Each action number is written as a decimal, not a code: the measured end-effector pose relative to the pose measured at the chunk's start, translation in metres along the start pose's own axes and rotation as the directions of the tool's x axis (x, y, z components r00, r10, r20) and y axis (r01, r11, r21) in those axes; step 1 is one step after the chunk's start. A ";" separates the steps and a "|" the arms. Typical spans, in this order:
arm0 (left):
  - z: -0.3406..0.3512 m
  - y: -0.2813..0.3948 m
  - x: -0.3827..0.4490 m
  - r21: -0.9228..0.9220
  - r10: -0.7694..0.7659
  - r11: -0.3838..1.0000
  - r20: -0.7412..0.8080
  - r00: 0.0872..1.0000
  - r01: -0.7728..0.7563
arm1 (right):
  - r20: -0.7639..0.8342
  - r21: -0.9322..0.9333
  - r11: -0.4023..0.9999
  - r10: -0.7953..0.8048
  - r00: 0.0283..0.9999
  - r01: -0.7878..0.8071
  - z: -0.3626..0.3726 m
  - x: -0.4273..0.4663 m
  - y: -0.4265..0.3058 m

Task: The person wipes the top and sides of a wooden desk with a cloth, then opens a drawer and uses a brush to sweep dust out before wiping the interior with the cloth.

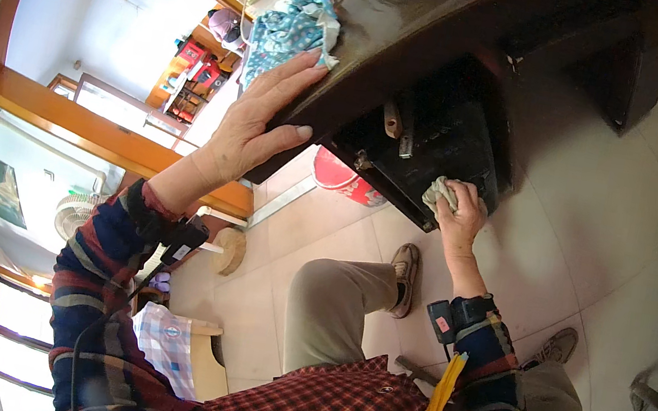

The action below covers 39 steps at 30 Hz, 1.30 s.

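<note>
My right hand (461, 217) is closed around a crumpled light cloth (440, 196), which touches the black surface (447, 153) of an open drawer or compartment under the dark table. Two small items, a light wooden piece (391, 120) and a metal piece (406, 140), lie farther in on that surface. My left hand (266, 112) rests on the edge of the dark tabletop (389, 28), its fingers spread and its thumb over the side. Its fingertips are beside a blue dotted cloth (296, 26) on the table; whether they touch it I cannot tell.
A red bucket (340, 175) stands on the tiled floor behind the compartment. A round wooden stool seat (229, 252) and a chair with a checked cloth (168, 341) are at the left. My knee (319, 307) is below the compartment. Metal legs (649, 405) show at the right.
</note>
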<state>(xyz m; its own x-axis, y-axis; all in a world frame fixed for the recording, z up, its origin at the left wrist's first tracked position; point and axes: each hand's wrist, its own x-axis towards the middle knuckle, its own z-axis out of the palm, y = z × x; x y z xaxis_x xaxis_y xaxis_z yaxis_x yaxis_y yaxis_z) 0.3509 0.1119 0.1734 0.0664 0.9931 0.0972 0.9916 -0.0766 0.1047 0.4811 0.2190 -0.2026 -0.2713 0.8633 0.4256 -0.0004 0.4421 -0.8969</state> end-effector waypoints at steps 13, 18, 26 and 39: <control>-0.001 0.001 0.000 0.013 0.021 1.000 -0.011 1.000 -0.020 | -0.077 0.413 0.782 0.540 0.838 -0.466 -0.029 0.025 0.094; -0.001 0.004 -0.001 0.003 -0.037 0.999 -0.003 0.999 0.037 | 0.087 0.280 0.802 0.526 0.846 -0.527 0.005 -0.027 0.096; 0.006 0.005 0.003 -0.055 -0.027 0.998 -0.090 0.996 0.022 | -0.070 0.490 0.679 0.656 0.751 -0.547 -0.033 -0.003 0.106; 0.008 0.000 -0.008 -0.115 -0.245 0.965 -0.099 0.964 0.234 | 0.234 0.227 0.763 0.561 0.794 -0.606 0.057 -0.095 0.156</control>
<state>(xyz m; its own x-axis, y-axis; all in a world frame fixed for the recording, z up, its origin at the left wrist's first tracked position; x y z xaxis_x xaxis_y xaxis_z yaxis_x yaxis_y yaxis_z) 0.3511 0.1045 0.1642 -0.1904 0.9675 0.1664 0.9599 0.1480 0.2380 0.4524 0.1924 -0.3897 -0.4409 0.8765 -0.1932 -0.0541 -0.2408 -0.9691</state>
